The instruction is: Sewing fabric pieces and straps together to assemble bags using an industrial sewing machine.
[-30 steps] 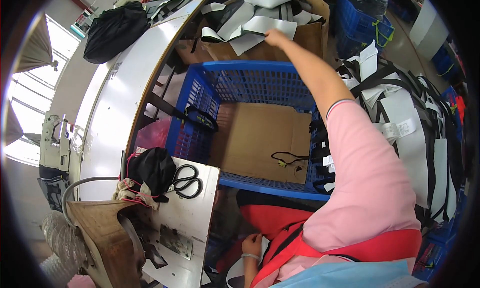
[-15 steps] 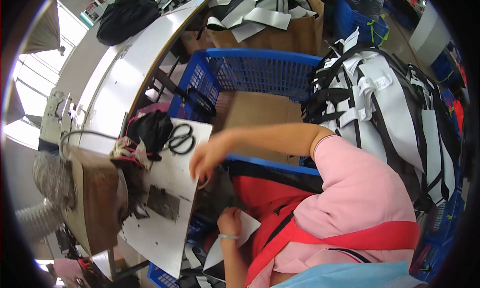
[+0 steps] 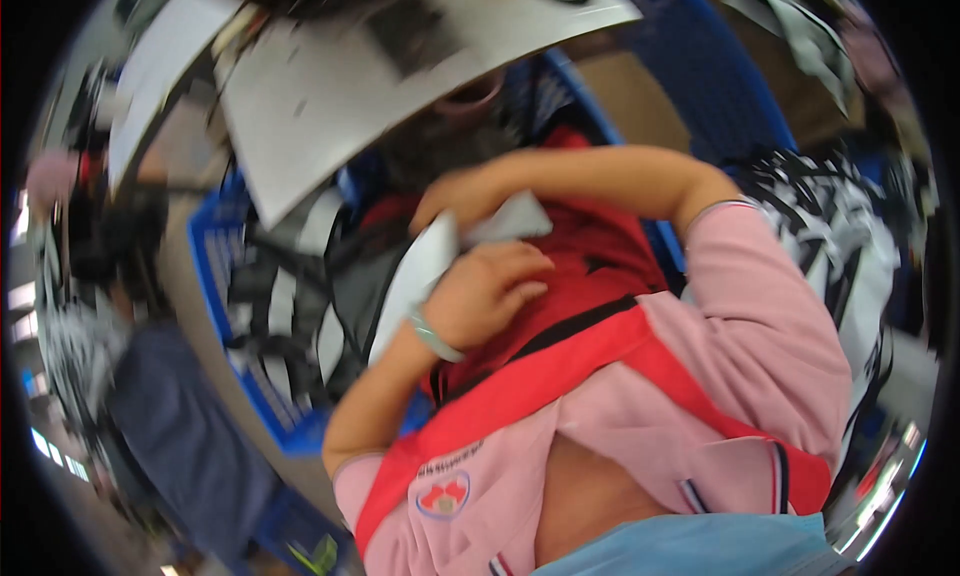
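A white piece of sheet material (image 3: 412,274) lies over my lap, its pale far corner showing between my hands. Its near edge runs down beside my left wrist. My left hand (image 3: 483,291), with a pale bracelet at the wrist, rests palm down by the piece, fingers loosely spread and thumb apart. Just beyond it, my right hand (image 3: 462,198) reaches across from the right, its fingers bent over the top of the white piece. Motion blurs this hand, and its fingertips are partly hidden. Beneath both is a red apron (image 3: 590,266).
A white worktable (image 3: 330,106) with a dark metal plate (image 3: 412,34) stands ahead. At left, a blue basket (image 3: 215,296) holds black, grey and white pieces. Another blue crate (image 3: 715,66) is at far right, near a heap of white-and-black strapped pieces (image 3: 840,226).
My view has swung left and down toward my lap. My right hand has come from the table edge to the white piece. The left basket now shows more fully.
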The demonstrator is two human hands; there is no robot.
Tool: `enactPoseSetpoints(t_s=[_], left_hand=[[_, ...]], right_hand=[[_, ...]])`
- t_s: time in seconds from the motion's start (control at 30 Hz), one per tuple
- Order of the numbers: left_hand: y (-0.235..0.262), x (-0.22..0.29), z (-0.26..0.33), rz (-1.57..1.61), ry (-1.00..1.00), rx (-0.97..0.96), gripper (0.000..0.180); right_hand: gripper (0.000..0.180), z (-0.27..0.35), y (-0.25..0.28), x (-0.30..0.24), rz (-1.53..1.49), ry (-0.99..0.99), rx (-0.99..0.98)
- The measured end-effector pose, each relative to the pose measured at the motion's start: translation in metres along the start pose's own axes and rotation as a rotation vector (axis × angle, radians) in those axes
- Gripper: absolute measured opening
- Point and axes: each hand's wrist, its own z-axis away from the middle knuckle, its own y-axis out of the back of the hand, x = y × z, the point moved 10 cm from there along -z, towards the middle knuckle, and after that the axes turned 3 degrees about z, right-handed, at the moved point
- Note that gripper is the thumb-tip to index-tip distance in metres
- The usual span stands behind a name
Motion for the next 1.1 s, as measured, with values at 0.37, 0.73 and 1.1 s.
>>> enactPoseSetpoints(t_s=[0.37,0.73,1.1], left_hand=[[0.139,-0.228,0.263,-0.725,0.599,0.886,0.027],[0.211,-0.342,0.185,-1.15,0.682,0.691,0.028],[0.113,-0.113,0.091,-0.659,0.152,0.377,0.026]], right_hand=[[0.027,0.107,0.04,0.066,0.322,-0.34,0.163],[0.022,0.097,0.035,-0.011,0.305,-0.231,0.036],[0.031,0.183,0.133,0.035,0.246,-0.685,0.319]])
